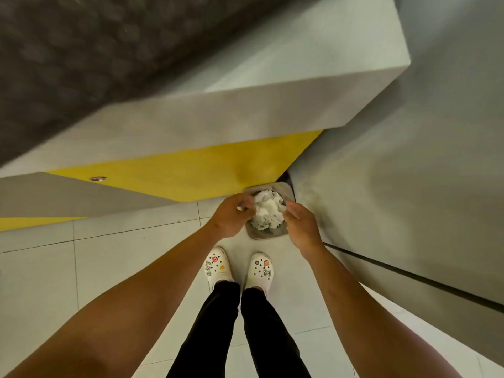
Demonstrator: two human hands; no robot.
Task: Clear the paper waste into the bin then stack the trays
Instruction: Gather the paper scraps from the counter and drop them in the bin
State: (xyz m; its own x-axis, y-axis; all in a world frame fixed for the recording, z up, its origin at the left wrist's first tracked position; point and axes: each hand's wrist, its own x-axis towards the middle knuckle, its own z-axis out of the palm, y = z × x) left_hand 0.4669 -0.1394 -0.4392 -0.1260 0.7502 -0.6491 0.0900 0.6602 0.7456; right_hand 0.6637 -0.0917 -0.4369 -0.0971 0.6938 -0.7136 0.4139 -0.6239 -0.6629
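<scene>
A person stands looking straight down, both bare arms reaching from the lower corners toward the centre of the frame. Just right of centre a small square grey bin (268,233) sits on the pale tiled floor (114,263), tucked against the yellow lower panel (191,173) of a white counter (245,110) and beside a grey wall (395,186) on the right.

A crumpled wad of white paper waste (267,214) fills the mouth of the bin, heaped level with or above the rim.

The left hand (231,216) is at the left edge of the wad, its fingers curled in, with a bit of white showing by the knuckles; it appears to pinch the paper. The right hand (300,227) is at the right edge of the wad, fingers bent toward it and touching it; whether it grips the paper or only presses on it, I cannot tell.

Below the hands, in the lower middle, a pair of white clogs (240,268) decorated with small charms points toward the bin, under black trouser legs (245,331). A dark textured surface (81,64) fills the upper left of the frame.
</scene>
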